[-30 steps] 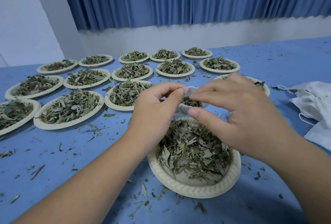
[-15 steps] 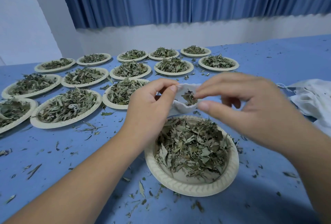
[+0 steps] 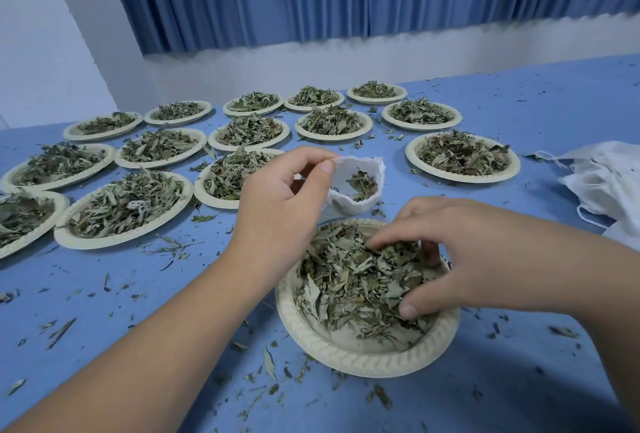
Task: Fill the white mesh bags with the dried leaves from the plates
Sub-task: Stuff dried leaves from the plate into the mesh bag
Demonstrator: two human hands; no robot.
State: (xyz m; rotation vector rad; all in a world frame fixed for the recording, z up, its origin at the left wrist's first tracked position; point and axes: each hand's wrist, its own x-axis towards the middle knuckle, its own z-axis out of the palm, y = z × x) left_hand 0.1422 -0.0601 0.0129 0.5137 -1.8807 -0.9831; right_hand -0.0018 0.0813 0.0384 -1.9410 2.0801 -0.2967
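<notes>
The white mesh bag (image 3: 356, 190) is pinched open at its rim by the left hand (image 3: 280, 197). Dried leaves (image 3: 349, 290) on the nearest plate (image 3: 346, 353) are grasped by the curled right hand (image 3: 467, 256).

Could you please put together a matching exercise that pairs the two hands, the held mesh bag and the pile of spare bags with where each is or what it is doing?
Column one:
1. left hand
2. right hand
3. open mesh bag
4. pile of mesh bags

Column two:
A. lies at the right of the blue table
B. fingers curl into the dried leaves on the nearest plate
C. pinches the bag's rim
D. held open, a few leaves inside

Pairs: 1-C; 2-B; 3-D; 4-A
</notes>
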